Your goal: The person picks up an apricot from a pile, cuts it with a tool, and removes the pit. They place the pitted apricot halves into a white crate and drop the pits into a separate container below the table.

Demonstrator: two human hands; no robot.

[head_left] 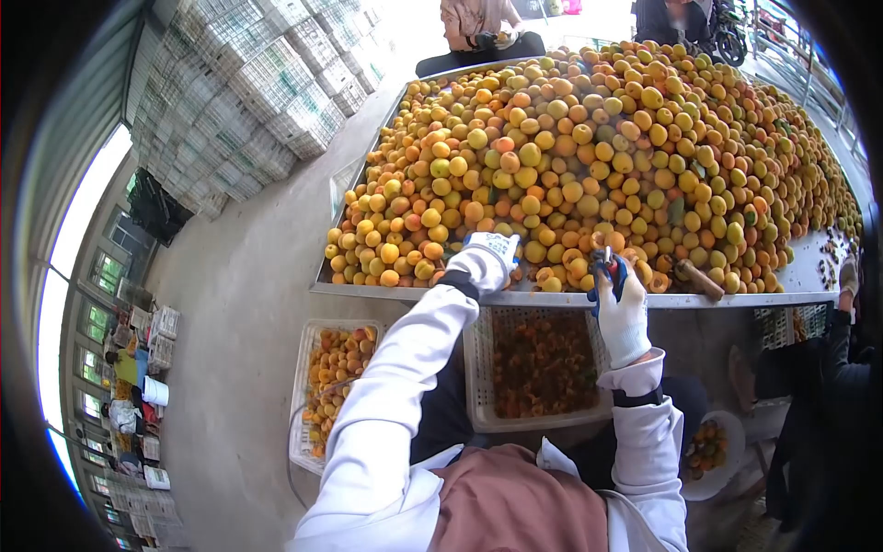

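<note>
Below you, your brown top [524, 501] lies in soft folds between smooth white sleeves [382, 405] with dark bands at the wrists. Beyond it, a round white bowl [734, 451] holds mixed bits, a slatted plastic crate [538, 422] carries a dark, ragged brown mass, and another crate [301, 386] is loaded with round fruit. Your right hand [625, 313], in a white knit glove, has its grip clamped on a tool [605, 278] with blue handles and a touch of red. Your left hand [492, 258], gloved in white with blue print, reaches in at the fruit; its fingertips are hidden, so you cannot tell whether that grip is apart or closed on a piece. The fruit [527, 155], yellow to orange, is heaped on the metal-edged worktop [805, 267], with a rounded wooden stick [704, 281] at its near edge. Farther off, a seated person [478, 23] and stacked lattice crates [244, 87] stand out.
</note>
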